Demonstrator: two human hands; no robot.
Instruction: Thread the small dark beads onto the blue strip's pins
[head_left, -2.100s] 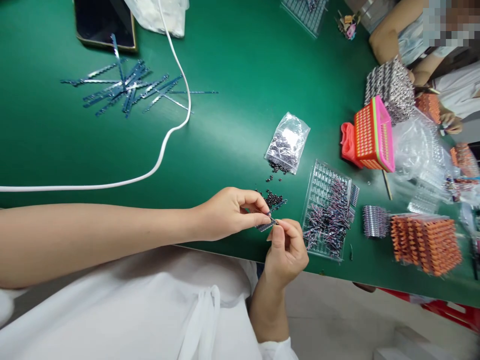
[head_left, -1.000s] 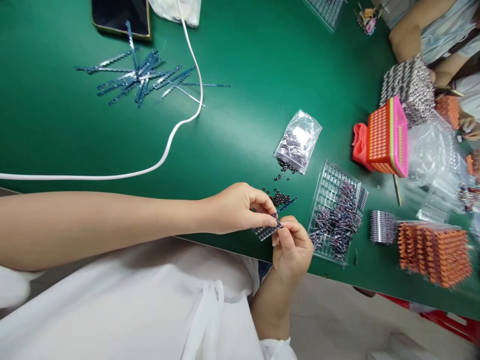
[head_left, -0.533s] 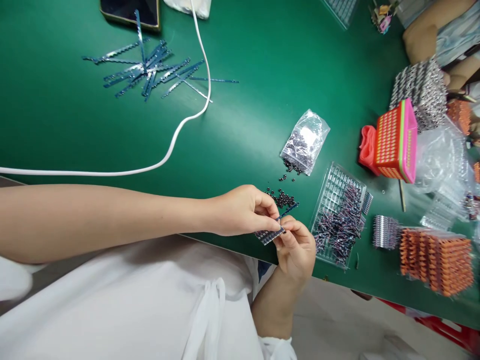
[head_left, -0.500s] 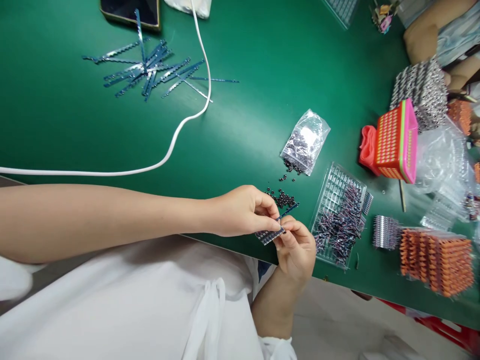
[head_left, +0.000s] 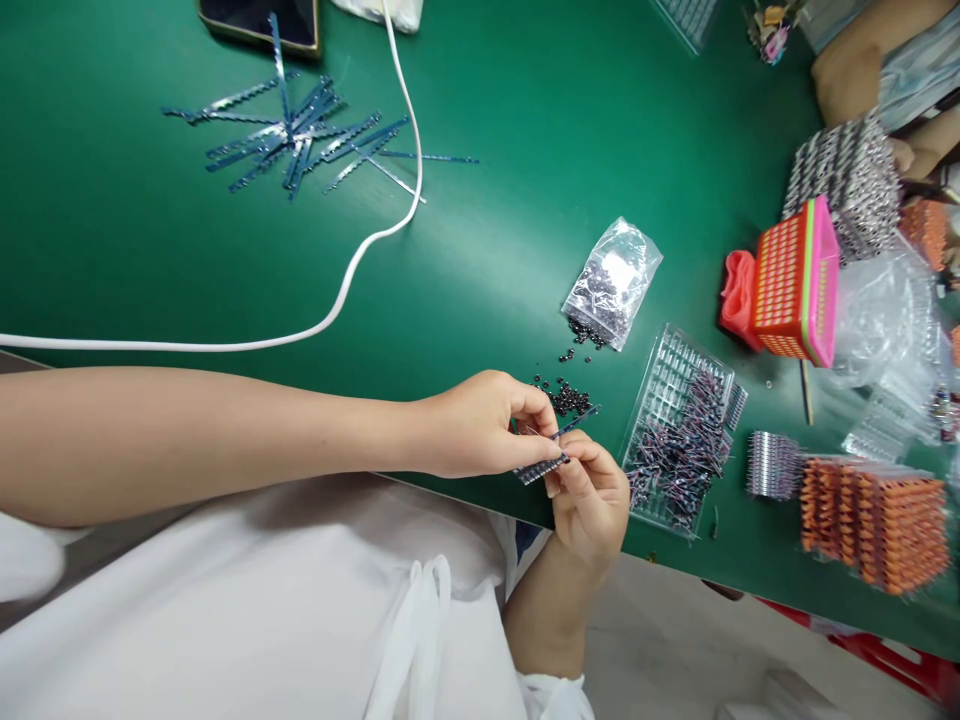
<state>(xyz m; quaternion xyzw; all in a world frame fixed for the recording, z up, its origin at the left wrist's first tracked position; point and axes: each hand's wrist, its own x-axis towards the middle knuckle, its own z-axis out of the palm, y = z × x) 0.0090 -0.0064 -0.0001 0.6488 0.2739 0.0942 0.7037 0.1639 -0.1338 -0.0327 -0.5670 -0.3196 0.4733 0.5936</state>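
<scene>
My left hand (head_left: 487, 425) reaches in from the left, thumb and fingers closed on a small ribbed strip (head_left: 538, 470) with a row of fine dark pieces. A narrow blue notched strip (head_left: 583, 420) sticks out between my two hands. My right hand (head_left: 592, 495) meets the left one at the strip's end, its thumb and fingertips pinched together. What the right fingertips hold is too small to make out. A dark speck shows at their tips. Just beyond the hands lies a pile of small dark beads (head_left: 570, 398).
A clear bag (head_left: 615, 280) spills beads. Right of my hands, a clear tray (head_left: 652, 375) holds many thin dark pieces. Further right are a basket (head_left: 784, 285) and orange stacks (head_left: 874, 520). Blue strips (head_left: 300, 135) and a white cable (head_left: 352, 270) lie left. Another person's arm (head_left: 847, 70) shows.
The ribbed strip has tilted slightly between my hands, and my fingers have shifted a little. Everything else on the table stays in place.
</scene>
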